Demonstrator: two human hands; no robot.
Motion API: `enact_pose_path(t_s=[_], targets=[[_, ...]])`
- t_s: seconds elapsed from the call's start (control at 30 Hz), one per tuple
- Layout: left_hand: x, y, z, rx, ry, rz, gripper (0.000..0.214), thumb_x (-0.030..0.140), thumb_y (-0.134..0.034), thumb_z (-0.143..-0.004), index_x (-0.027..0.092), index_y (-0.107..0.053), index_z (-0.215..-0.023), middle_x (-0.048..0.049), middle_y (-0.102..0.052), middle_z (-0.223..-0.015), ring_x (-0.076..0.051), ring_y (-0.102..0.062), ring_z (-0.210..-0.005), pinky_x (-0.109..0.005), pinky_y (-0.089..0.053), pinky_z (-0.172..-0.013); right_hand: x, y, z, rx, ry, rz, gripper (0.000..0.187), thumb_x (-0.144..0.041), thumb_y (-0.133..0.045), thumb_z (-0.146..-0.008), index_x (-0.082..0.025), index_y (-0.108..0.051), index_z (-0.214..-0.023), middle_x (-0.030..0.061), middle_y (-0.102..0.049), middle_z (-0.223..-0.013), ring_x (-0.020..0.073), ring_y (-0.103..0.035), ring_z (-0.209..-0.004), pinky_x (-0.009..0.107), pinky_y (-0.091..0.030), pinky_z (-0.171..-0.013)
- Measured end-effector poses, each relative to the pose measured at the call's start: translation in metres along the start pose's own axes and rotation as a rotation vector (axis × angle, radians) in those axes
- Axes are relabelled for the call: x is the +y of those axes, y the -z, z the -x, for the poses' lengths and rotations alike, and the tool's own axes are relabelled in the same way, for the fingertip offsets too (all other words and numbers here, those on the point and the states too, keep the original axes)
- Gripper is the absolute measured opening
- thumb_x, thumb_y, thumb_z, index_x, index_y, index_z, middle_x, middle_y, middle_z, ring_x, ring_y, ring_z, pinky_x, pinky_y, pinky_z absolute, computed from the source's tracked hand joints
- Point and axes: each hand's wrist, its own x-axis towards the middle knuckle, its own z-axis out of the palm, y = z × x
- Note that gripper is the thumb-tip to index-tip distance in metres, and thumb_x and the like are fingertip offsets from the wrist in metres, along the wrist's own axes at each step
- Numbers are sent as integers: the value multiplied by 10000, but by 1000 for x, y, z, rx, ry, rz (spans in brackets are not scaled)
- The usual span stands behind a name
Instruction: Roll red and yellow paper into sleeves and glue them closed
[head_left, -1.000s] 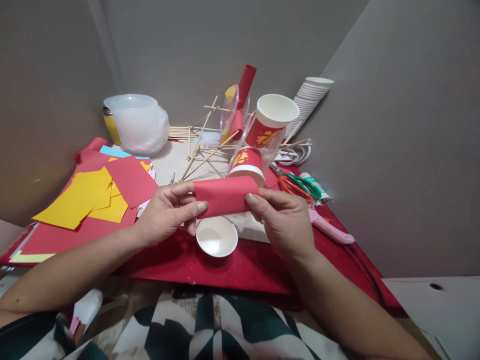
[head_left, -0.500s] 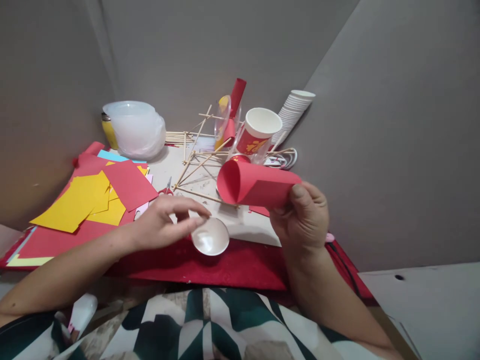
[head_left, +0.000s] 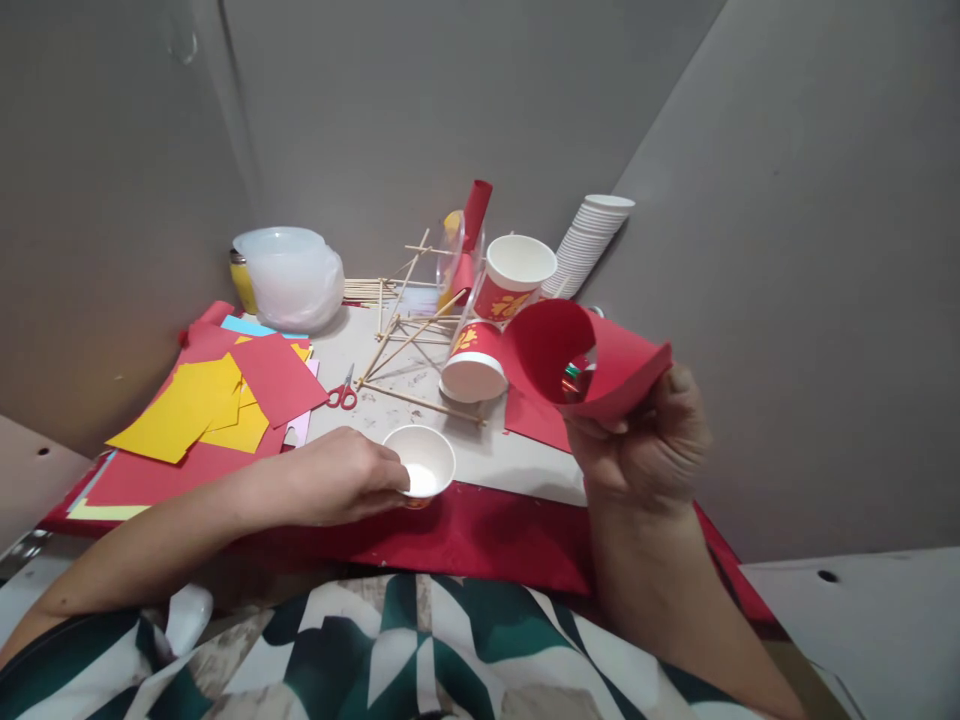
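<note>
Fingers (head_left: pixel 596 438) of the right hand (head_left: pixel 649 450) pinch the curled red paper (head_left: pixel 600 360) above the right edge of the table (head_left: pixel 499 465); the left hand (head_left: pixel 337 485) grips 1 white cup (head_left: pixel 426 462) at the front edge. Rolling seems underway; the overlap needs securing.

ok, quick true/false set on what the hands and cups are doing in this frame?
1. The right hand holds a curled red sheet up in the air. True.
2. The left hand grips the red scissors. False: it grips the small white cup; the red scissors lie apart, untouched.
3. The small white cup stands mouth up. True.
4. The stack of white cups lies beside the yellow paper. False: it leans at the far right, well away from the yellow paper.
</note>
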Motion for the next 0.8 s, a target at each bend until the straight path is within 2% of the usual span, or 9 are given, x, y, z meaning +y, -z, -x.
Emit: enact_pose_path(t_s=[0.1, 0.2, 0.27, 0.33, 0.43, 0.53, 0.63, 0.8], targets=[[-3, 22, 8, 108, 75, 82, 200, 261, -528, -963, 168, -702, -994, -69, -726, -875, -143, -645, -730, -218, -426, -647, -4, 0, -3, 67, 2, -153, 342, -359, -873, -569, -203, -569, -562, -75, -499, -510, 17, -243, -348, 185, -120, -275], [-18, 40, 10, 335, 185, 58, 208, 277, -534, -940, 140, -684, -891, -49, -690, -775, -124, -580, -659, -220, -408, -608, -10, -1, -5, 176, -1, -262, 324, -365, -864, -500, -183, -612, -591, -73, -600, -557, -4, -220, -318, 149, -111, -245], [-35, 48, 5, 452, 302, 45, 239, 316, -563, -910, 138, -656, -781, -19, -625, -653, -115, -518, -587, -225, -367, -553, -15, -1, -6, 218, 7, -296, 320, -372, -839, -504, -179, -591, -561, -78, -586, -512, -1, -221, -294, 145, -103, -234], [-56, 52, -3, 551, 408, 52, 259, 363, -600, -865, 140, -645, -742, -6, -590, -621, -111, -477, -564, -230, -340, -535, -20, -1, -6, 231, 25, -304, 299, -370, -803, -526, -184, -569, -541, -92, -537, -454, 5, -215, -273, 146, -81, -231], [-90, 54, -17, 642, 593, 68, 269, 399, -615, -811, 150, -634, -710, 10, -538, -575, -120, -449, -558, -242, -305, -536, -26, 0, -5, 274, 38, -293, 280, -366, -761, -546, -187, -547, -530, -88, -533, -441, 9, -221, -252, 154, -60, -223], [-119, 55, -32, 681, 652, 64, 244, 376, -608, -775, 153, -608, -674, 6, -537, -563, -132, -467, -568, -248, -301, -545, -31, 1, -3, 299, 52, -294, 297, -362, -769, -544, -189, -528, -525, -82, -544, -445, 13, -236, -246, 161, -85, -211], [-140, 58, -46, 747, 679, 66, 229, 350, -622, -732, 165, -558, -613, 19, -492, -519, -129, -439, -552, -249, -279, -534, -38, 2, -4, 240, 96, -303, 302, -331, -802, -563, -187, -537, -556, -103, -501, -446, 9, -233, -264, 156, -118, -214], [-152, 74, -68, 872, 661, 139, 229, 350, -604, -756, 174, -523, -634, 14, -497, -567, -134, -472, -600, -241, -315, -544, -48, 13, -4, 189, 226, -260, 256, -335, -759, -674, -187, -562, -605, -116, -394, -409, 18, -226, -288, 153, -187, -241]])
